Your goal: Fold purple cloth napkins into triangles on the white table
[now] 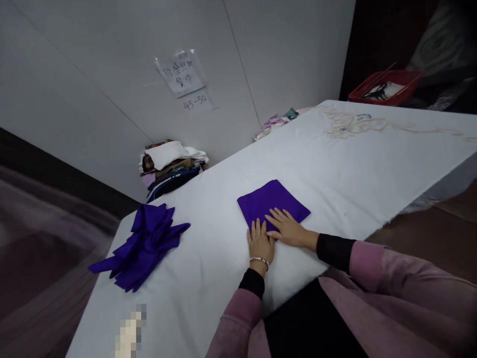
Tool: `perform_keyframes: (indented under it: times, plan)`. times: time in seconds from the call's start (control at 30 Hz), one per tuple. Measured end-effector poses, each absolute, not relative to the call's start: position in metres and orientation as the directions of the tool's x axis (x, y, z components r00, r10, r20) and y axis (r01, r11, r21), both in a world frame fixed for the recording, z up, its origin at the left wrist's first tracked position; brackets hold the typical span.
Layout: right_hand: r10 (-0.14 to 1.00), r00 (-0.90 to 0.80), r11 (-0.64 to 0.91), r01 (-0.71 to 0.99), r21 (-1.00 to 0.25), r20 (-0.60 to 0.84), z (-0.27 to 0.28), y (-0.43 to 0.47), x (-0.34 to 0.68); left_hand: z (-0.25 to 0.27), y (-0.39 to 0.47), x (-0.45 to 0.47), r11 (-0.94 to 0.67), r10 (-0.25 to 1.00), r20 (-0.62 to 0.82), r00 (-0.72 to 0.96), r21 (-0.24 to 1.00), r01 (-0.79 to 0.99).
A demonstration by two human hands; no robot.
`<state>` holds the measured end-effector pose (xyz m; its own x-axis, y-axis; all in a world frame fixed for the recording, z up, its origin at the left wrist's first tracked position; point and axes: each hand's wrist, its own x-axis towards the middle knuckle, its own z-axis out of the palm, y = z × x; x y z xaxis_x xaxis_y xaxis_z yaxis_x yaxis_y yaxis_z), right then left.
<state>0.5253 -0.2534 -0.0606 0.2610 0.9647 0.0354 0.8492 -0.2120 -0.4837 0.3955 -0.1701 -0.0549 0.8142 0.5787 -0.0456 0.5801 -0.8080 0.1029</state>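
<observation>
A folded purple cloth [266,199] lies flat on the white-covered table [208,258] in front of me. My left hand [261,244], with a bracelet at its wrist, rests with fingers stretched out on the cloth's near edge. Beside it, my right hand [286,227] lies flat and spread on the near right part of the same cloth. The two hands meet near the thumbs, and part of the near edge is hidden under them. Off to the left sits a loose, crumpled heap of purple cloths [145,251].
Behind the table's far edge rises a stack of folded fabrics [169,161], with more fabric [274,124] farther right. Handwritten paper signs [182,74] hang on the grey wall. A red basket [402,82] stands at the far right. A pixelated patch [128,333] covers something at lower left.
</observation>
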Motion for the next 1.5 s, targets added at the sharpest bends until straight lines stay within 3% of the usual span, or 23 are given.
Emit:
perform_keyframes:
  times: [0.1, 0.23, 0.37, 0.5, 0.63, 0.87, 1.03, 1.17, 1.3, 1.5]
  plan:
    - [0.938, 0.342, -0.294, 0.878, -0.378, 0.064, -0.068, -0.278, 0.548, -0.055, -0.172, 0.396, -0.808, 0.583, -0.015, 0.813, 0.092, 0.581]
    - [0.932, 0.333, -0.293, 0.923, -0.249, 0.140, -0.077, -0.312, 0.575, -0.054, -0.173, 0.395, -0.804, 0.587, -0.011, 0.809, 0.105, 0.585]
    - [0.935, 0.289, -0.255, 0.950, -0.179, 0.203, -0.088, -0.326, 0.584, -0.043, -0.175, 0.398, -0.777, 0.609, -0.081, 0.789, 0.141, 0.614]
    - [0.932, 0.269, -0.242, 0.961, -0.135, 0.244, -0.097, -0.325, 0.585, -0.031, -0.176, 0.424, -0.830, 0.541, -0.008, 0.841, 0.156, 0.535]
    - [0.932, 0.261, -0.237, 0.964, -0.122, 0.253, -0.096, -0.325, 0.584, -0.034, -0.154, 0.460, -0.877, 0.464, 0.025, 0.886, 0.157, 0.455]
    - [0.935, 0.265, -0.241, 0.963, -0.124, 0.238, -0.094, -0.328, 0.584, -0.058, -0.079, 0.461, -0.720, 0.676, -0.063, 0.734, 0.153, 0.677]
    - [0.938, 0.266, -0.242, 0.961, -0.131, 0.224, -0.094, -0.329, 0.584, -0.056, -0.050, 0.453, -0.629, 0.757, -0.086, 0.648, 0.171, 0.758]
    - [0.940, 0.274, -0.249, 0.958, -0.140, 0.202, -0.091, -0.329, 0.583, -0.039, -0.039, 0.456, -0.563, 0.773, -0.173, 0.611, 0.259, 0.785]
    - [0.940, 0.284, -0.257, 0.954, -0.155, 0.189, -0.089, -0.329, 0.584, -0.032, -0.061, 0.438, -0.623, 0.727, -0.127, 0.675, 0.290, 0.726]
    - [0.927, 0.330, -0.309, 0.941, -0.136, 0.179, -0.089, -0.329, 0.581, -0.053, -0.127, 0.391, -0.772, 0.607, -0.030, 0.794, 0.212, 0.599]
